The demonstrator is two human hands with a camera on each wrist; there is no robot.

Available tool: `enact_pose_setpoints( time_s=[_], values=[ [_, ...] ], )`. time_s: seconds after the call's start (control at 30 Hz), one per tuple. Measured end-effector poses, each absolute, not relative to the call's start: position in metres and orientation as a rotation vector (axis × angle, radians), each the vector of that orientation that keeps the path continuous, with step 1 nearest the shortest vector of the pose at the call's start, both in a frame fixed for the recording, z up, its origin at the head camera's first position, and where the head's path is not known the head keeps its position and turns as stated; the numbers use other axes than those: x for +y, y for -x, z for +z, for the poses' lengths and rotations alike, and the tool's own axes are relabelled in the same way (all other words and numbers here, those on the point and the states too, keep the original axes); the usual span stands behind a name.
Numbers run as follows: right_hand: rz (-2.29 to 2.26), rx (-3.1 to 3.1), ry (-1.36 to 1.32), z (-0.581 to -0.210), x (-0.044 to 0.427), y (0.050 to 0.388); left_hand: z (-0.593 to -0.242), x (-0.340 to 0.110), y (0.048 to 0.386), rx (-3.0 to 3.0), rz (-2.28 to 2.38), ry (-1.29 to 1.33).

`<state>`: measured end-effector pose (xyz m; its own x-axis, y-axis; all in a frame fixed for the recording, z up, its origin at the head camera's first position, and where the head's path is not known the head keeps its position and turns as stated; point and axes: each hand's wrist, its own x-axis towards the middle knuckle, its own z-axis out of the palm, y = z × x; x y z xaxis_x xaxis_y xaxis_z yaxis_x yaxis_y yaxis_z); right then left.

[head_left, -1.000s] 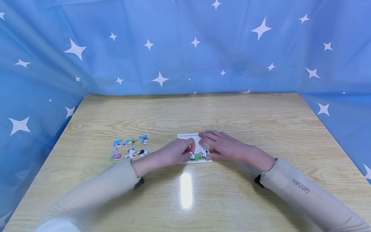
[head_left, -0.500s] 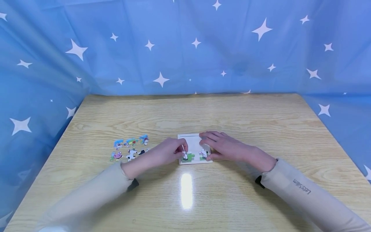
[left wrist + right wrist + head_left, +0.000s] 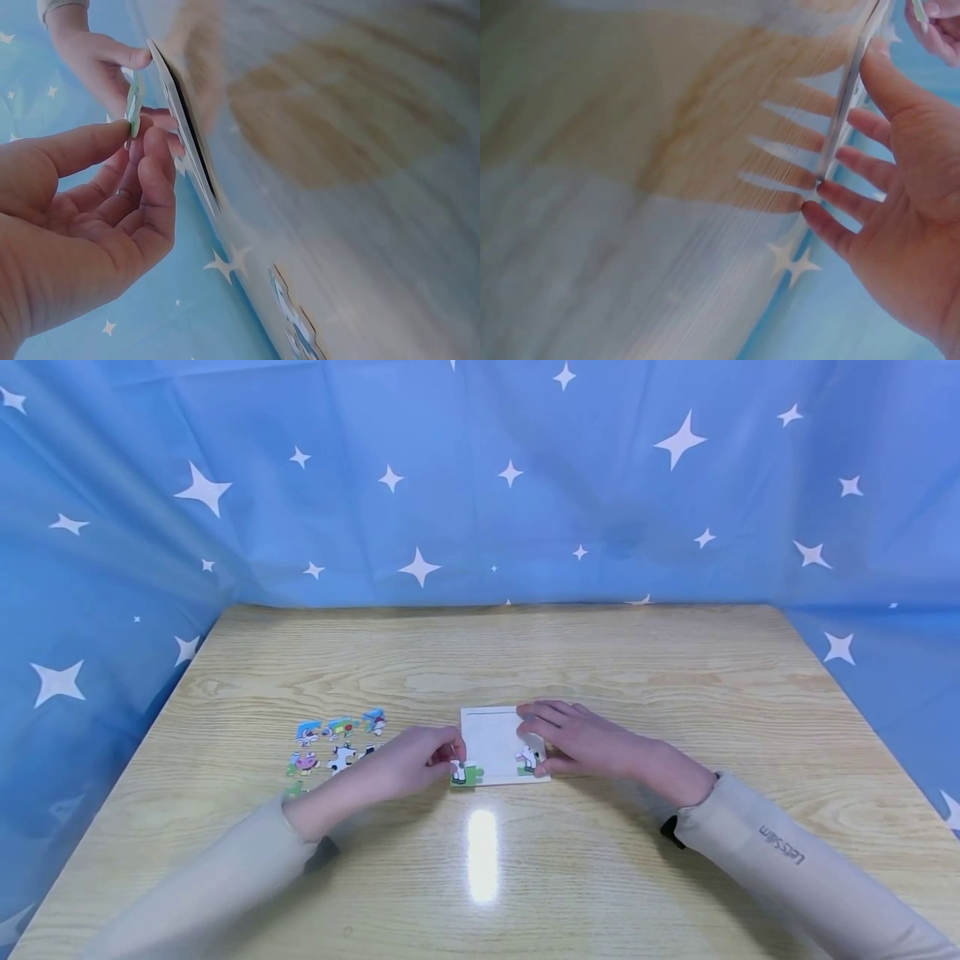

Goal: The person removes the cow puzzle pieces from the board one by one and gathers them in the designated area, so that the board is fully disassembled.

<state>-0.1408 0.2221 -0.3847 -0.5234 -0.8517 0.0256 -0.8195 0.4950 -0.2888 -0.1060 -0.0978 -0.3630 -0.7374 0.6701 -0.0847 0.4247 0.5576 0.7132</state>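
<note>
My left hand [image 3: 408, 762] pinches a green and white jigsaw piece [image 3: 470, 775] between thumb and fingertips. In the left wrist view, this hand [image 3: 97, 217] holds the piece [image 3: 136, 105] edge-on, apart from the table. The piece overlaps the lower left corner of a white puzzle tray [image 3: 487, 735]. Inside the tray's lower right corner sits another piece [image 3: 527, 758], partly covered. My right hand [image 3: 585, 741] rests along the tray's right side with its fingers spread. The right wrist view shows that hand's [image 3: 907, 180] fairly straight fingers touching the tray edge [image 3: 844, 97].
Several loose jigsaw pieces [image 3: 342, 757] lie on the wooden table [image 3: 600, 652] left of the tray, some hidden by my left forearm. A blue star-patterned curtain [image 3: 480, 510] hangs behind the table and at its sides.
My left hand has moved left, carrying the piece from the tray's bottom middle to its lower left corner. The right hand stays at the tray's right side.
</note>
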Motion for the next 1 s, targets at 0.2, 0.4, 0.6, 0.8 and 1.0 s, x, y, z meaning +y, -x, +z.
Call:
enact_pose_setpoints(
  time_s=[0.2, 0.4, 0.6, 0.8, 1.0],
  values=[
    [-0.412, 2.605, 1.458, -0.385, 0.222, 0.140, -0.363, -0.112, 0.102, 2.446, 1.023, -0.893],
    [-0.438, 2.584, 1.424, -0.384, 0.222, 0.140, -0.355, -0.123, 0.097, 2.430, 1.042, -0.859],
    [-0.433, 2.586, 1.441, -0.383, 0.222, 0.140, -0.352, -0.134, 0.094, 2.447, 1.032, -0.799],
    [-0.410, 2.592, 1.426, -0.382, 0.223, 0.139, -0.352, -0.148, 0.090, 2.479, 1.054, -0.774],
    [-0.421, 2.589, 1.426, -0.382, 0.223, 0.140, -0.353, -0.161, 0.089, 2.498, 1.059, -0.748]
  ],
)
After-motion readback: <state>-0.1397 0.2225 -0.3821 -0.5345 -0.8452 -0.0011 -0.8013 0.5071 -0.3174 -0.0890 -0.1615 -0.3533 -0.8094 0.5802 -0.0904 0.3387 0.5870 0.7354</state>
